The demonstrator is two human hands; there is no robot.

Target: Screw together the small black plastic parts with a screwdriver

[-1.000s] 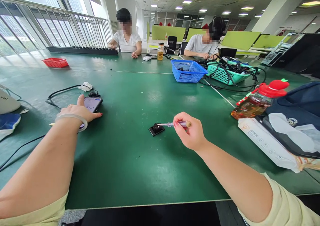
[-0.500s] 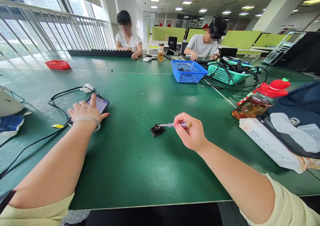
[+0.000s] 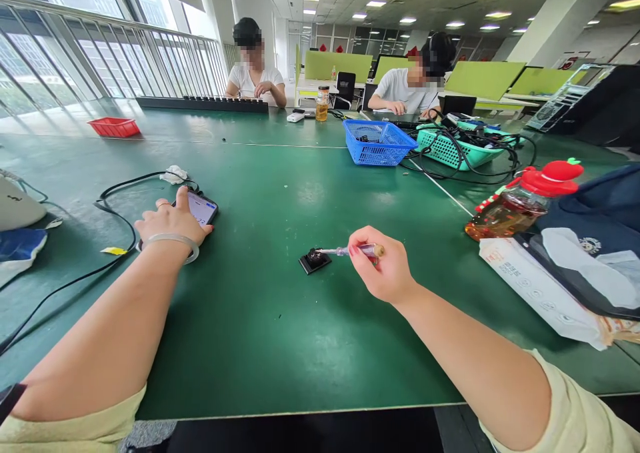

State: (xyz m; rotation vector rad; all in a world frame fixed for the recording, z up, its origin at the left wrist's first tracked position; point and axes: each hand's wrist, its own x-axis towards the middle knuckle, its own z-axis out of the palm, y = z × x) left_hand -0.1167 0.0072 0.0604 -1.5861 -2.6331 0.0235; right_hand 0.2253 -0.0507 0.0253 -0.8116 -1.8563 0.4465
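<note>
My left hand (image 3: 173, 223) lies with fingers spread over a phone (image 3: 203, 207) that has a lit screen; a black cable runs beside it. A pale bangle circles that wrist. In my right hand (image 3: 383, 263) is a small screwdriver (image 3: 343, 251) with a clear purplish handle, held in a pinch and pointing left. Its tip meets a small black part (image 3: 315, 260), square at the base with a raised lump on top, lying on the green table (image 3: 280, 366). Exactly where the tip sits on the lump is too small to tell.
A black cable (image 3: 65, 279) loops at left. Red tray (image 3: 114, 127), blue basket (image 3: 379, 143) and teal basket (image 3: 457, 147) with tangled cables stand farther back. At right are a red-lidded bottle (image 3: 520, 199) and a white packet (image 3: 540, 293). Two people sit across the table.
My left hand has shifted slightly left and its thumb has drawn in toward the phone. My right hand and the screwdriver have hardly moved. One person across has raised a hand.
</note>
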